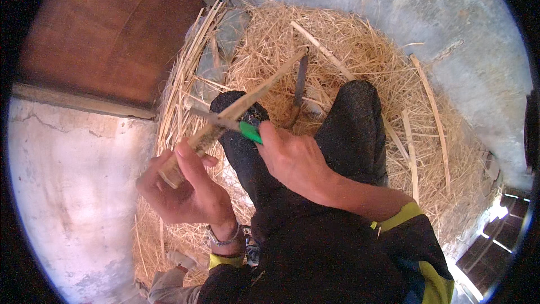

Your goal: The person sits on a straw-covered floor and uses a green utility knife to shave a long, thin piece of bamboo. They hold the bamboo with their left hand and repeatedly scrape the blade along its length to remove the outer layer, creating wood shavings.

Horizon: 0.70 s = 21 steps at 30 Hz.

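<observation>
My left hand (188, 186) is closed round the near end of a split bamboo strip (261, 86), which slants up and away past my left knee. In my right hand (295, 160) is a knife with a green handle (250, 132). Its thin grey blade (211, 116) lies across the strip, just beyond my left fingers. The blade is slightly blurred. Between my knees, a dark flat-bladed tool (301, 79) rests on the shavings near the far end of the strip.
Pale shavings (270, 28) cover the floor around my legs. A bundle of thin strips (183, 84) leans at the left, by a brown panel (107, 28). Longer bamboo pieces (433, 118) lie at the right. A worn wall (450, 28) curves behind; beige cloth (174, 287) shows at lower left.
</observation>
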Each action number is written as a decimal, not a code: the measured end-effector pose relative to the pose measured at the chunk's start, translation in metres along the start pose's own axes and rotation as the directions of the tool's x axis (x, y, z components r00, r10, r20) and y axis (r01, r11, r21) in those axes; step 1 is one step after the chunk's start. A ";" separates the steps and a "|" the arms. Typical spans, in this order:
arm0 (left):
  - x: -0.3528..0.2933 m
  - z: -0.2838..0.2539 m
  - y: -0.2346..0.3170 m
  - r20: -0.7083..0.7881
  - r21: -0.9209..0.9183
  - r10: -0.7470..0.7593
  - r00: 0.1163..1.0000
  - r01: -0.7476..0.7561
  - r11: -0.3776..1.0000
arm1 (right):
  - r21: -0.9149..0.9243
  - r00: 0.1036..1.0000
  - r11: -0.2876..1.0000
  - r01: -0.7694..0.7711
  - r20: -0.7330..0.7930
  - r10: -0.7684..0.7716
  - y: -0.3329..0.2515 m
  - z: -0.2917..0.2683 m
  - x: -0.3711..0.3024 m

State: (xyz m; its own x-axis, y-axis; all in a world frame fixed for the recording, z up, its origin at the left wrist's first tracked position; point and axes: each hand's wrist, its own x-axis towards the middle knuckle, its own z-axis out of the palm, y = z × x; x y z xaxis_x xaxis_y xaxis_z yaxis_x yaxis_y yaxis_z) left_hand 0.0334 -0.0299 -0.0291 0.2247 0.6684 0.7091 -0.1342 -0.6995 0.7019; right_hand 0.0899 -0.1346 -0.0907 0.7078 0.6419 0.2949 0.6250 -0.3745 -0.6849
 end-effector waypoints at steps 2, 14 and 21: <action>0.005 0.001 -0.004 -0.024 0.040 -0.007 1.000 0.008 0.999 | 0.013 0.995 0.999 -0.049 0.092 0.048 -0.006 -0.002 -0.002; 0.005 0.001 -0.007 -0.035 -0.007 -0.019 0.999 0.019 1.000 | 0.081 0.995 0.997 -0.013 0.095 0.005 -0.025 -0.008 0.002; 0.007 0.003 -0.006 -0.029 0.005 -0.005 1.000 0.005 1.000 | 0.014 0.972 0.992 -0.128 0.200 0.123 -0.023 -0.011 0.001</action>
State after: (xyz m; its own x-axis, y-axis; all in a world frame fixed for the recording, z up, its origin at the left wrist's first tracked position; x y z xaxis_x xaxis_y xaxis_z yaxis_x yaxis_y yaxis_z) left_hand 0.0385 -0.0213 -0.0285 0.1974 0.6791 0.7070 -0.1284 -0.6971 0.7054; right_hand 0.0797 -0.1331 -0.0675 0.6987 0.7120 0.0691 0.5244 -0.4440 -0.7265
